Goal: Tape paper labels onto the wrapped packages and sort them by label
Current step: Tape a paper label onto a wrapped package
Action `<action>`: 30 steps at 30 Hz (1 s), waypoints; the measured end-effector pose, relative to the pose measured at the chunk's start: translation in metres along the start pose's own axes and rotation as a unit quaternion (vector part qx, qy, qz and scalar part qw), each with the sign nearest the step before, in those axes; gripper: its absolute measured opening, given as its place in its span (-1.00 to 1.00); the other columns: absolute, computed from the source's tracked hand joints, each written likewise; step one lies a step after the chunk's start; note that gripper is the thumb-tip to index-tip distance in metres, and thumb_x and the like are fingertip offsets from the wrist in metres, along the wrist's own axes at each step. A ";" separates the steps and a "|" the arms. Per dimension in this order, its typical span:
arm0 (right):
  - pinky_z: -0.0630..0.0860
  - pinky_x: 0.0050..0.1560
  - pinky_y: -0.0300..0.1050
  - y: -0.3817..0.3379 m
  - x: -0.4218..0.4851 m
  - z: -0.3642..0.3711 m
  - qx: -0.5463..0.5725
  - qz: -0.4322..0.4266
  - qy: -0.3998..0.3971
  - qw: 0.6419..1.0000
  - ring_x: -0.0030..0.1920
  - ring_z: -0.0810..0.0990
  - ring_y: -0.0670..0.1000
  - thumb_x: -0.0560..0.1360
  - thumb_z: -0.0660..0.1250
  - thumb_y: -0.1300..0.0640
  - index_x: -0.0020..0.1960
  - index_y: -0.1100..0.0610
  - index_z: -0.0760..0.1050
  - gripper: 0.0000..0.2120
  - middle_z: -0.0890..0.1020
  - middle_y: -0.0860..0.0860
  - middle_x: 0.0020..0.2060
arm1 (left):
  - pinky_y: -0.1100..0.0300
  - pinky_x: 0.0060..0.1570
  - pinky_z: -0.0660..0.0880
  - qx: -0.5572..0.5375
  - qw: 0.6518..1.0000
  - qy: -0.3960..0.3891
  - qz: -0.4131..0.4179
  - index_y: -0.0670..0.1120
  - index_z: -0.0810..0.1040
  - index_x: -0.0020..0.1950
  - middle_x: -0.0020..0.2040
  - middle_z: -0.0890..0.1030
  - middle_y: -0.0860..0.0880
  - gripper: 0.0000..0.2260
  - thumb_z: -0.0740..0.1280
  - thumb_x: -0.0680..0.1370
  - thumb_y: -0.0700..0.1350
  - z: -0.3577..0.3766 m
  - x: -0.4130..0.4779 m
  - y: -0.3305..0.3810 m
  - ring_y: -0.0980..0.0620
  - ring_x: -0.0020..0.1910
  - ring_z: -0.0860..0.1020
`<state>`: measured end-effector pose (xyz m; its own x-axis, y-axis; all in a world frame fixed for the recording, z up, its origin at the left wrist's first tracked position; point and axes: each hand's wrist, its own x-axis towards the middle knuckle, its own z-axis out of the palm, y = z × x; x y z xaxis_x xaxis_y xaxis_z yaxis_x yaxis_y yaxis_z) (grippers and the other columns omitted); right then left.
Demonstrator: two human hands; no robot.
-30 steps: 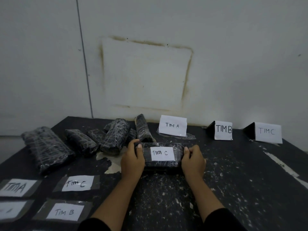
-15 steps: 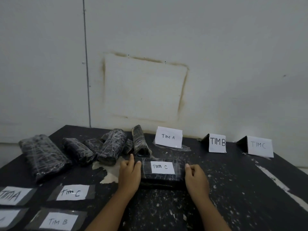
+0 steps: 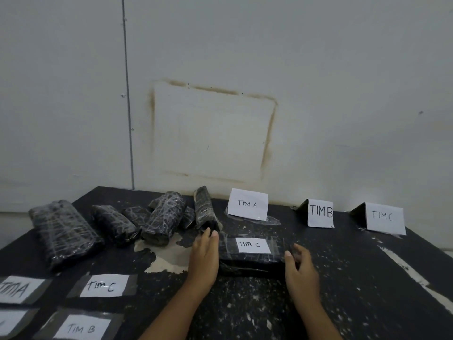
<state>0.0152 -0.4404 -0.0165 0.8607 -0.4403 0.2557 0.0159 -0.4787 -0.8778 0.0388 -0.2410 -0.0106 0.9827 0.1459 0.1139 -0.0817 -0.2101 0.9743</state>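
TIM C package [image 3: 250,260] lies on table [image 3: 348,280] between left hand [image 3: 204,256], fingers straight against its end, and right hand [image 3: 301,268], loosely curled, contact unclear. Risk: neighbouring TIM B sign [image 3: 320,213] invites missorting.

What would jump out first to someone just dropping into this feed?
The wrapped package bearing a TIM C label lies mid-table between the left hand and right hand. Behind it, the TIM A sign, TIM B sign and TIM C sign stand along the wall; unlabelled packages cluster at back left.
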 end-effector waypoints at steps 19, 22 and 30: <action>0.37 0.20 0.00 -0.017 -0.014 -0.002 -0.060 -0.120 0.082 0.988 0.24 0.41 0.12 0.50 0.30 0.20 0.29 0.18 0.38 -0.63 0.42 0.13 0.25 | 0.02 0.34 0.33 0.096 0.992 0.021 0.085 0.05 0.29 0.46 0.31 0.38 0.01 -0.60 0.15 0.61 0.05 -0.028 -0.003 0.011 0.04 0.32 0.36; 0.48 0.04 0.10 -0.034 -0.019 0.001 -0.053 -0.208 0.131 0.968 0.03 0.48 0.07 0.42 0.37 0.32 0.05 0.18 0.51 -0.78 0.47 0.04 0.02 | 0.10 0.25 0.39 0.145 0.980 0.019 0.134 0.09 0.40 0.36 0.17 0.43 0.09 -0.65 0.25 0.58 0.00 -0.052 0.000 0.017 0.11 0.22 0.40; 0.45 -0.24 -0.27 -0.079 -0.053 0.061 0.022 -0.263 -0.039 0.964 -0.22 0.49 -0.15 0.43 0.34 0.34 -0.19 0.03 0.48 -0.79 0.50 -0.13 -0.24 | 0.33 -0.13 0.50 0.191 0.972 0.008 0.137 0.16 0.55 0.08 -0.05 0.59 0.14 -0.80 0.34 0.54 -0.12 -0.146 -0.003 0.002 0.17 -0.07 0.56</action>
<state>-0.0012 -0.3331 0.0144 0.7632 -0.0862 0.6404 0.4810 -0.5859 -0.6522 0.0111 -0.1005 0.0191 0.9299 0.0486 0.3647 -0.2691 -0.5862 0.7642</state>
